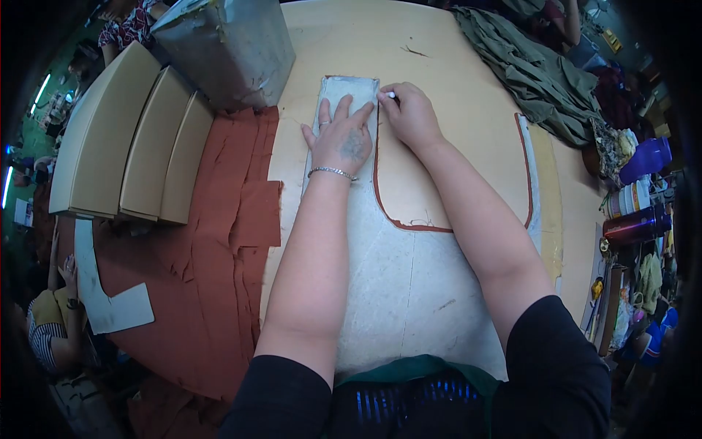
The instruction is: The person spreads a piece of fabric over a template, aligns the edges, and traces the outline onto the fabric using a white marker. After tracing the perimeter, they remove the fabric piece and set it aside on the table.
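Observation:
A large pale grey pattern piece [431,293] lies on the table in front of me, with a narrow strip reaching away from me. Rust-red cloth shows as a thin line along its curved inner edge. My left hand [344,135] rests flat on the strip, fingers spread, a bracelet at its wrist. Against the right edge of that strip, near its far end, my right hand [412,115] pinches a small white piece of chalk [391,94]; most of it is hidden by the fingers.
Stacked rust-red cloth [212,285] covers the left side, with a smaller pattern piece [124,307] on it. Cardboard boxes [106,139] and a grey block [234,58] stand back left. Olive cloth [534,73] lies back right. A person's hand [68,272] is at far left.

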Demonstrator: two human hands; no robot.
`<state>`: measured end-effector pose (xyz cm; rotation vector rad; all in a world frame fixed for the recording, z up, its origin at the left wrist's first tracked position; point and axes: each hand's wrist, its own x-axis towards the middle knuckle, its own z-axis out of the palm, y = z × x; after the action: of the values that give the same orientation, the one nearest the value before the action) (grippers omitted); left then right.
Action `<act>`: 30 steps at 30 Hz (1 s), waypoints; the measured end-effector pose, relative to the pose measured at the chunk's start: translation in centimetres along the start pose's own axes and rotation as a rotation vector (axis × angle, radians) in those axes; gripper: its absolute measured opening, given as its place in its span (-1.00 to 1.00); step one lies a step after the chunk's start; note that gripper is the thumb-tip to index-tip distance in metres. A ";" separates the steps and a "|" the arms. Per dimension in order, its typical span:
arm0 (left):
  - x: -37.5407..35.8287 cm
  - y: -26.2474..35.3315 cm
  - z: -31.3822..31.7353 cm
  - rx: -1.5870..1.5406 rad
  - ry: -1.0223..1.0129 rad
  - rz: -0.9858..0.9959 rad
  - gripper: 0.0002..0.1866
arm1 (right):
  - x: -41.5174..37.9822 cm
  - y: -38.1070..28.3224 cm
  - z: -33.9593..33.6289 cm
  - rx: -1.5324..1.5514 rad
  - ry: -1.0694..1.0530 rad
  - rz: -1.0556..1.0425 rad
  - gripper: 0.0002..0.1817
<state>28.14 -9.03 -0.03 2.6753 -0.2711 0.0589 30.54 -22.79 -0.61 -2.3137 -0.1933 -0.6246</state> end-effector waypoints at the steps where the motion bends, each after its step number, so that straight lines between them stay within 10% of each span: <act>1: 0.0 -0.1 0.0 -0.017 0.012 0.005 -0.59 | -1.2 -0.5 -0.2 -0.016 0.008 -0.033 -0.83; 22: -4.4 -3.3 -1.8 -0.602 0.527 0.143 -0.78 | -13.0 -6.4 -4.7 0.243 -0.101 -0.034 -0.87; 30: -23.6 4.0 -2.7 0.127 -0.150 0.292 -0.45 | -13.0 -5.9 -4.3 0.309 -0.128 0.069 -0.83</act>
<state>4.23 -7.15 2.11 2.7479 -0.7271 -0.0356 15.72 -20.92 -0.70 -2.0524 -0.2501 -0.3818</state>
